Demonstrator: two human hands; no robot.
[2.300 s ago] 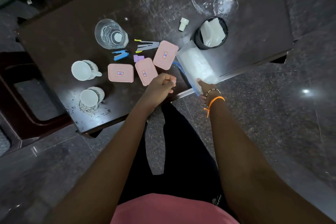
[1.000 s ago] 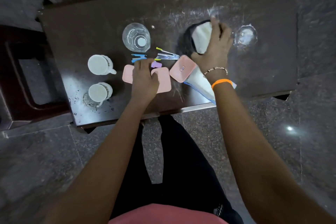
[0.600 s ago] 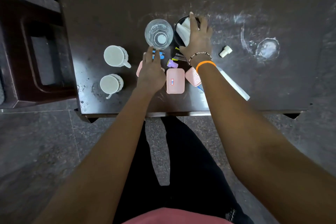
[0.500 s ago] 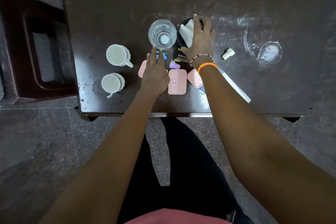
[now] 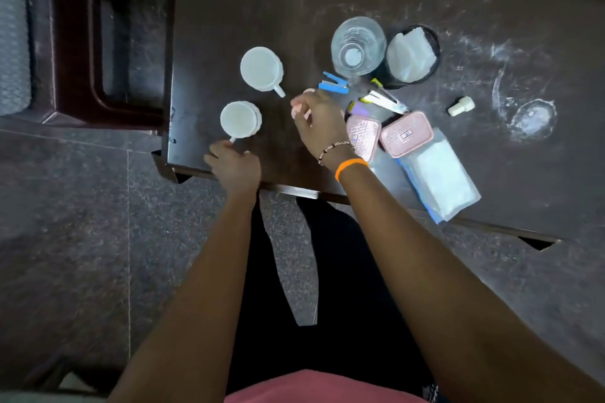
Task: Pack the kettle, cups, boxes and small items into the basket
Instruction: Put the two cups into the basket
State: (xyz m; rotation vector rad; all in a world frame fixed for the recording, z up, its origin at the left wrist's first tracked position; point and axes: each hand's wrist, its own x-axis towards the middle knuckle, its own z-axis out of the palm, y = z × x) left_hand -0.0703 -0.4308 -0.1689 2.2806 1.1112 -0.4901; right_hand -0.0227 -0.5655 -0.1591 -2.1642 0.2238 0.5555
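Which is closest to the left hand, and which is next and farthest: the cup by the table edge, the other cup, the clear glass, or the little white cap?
From the left hand:
1. Cup by the table edge, just above the fingers.
2. Other cup, farther back.
3. Clear glass, back and to the right.
4. Little white cap, far right.

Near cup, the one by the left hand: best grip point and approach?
Take the near cup by its handle, which pokes out toward the table's front edge, right at the left hand. Come from the near side with a pinch. It stands upright, mouth up, so a rim pinch from above is the fallback.
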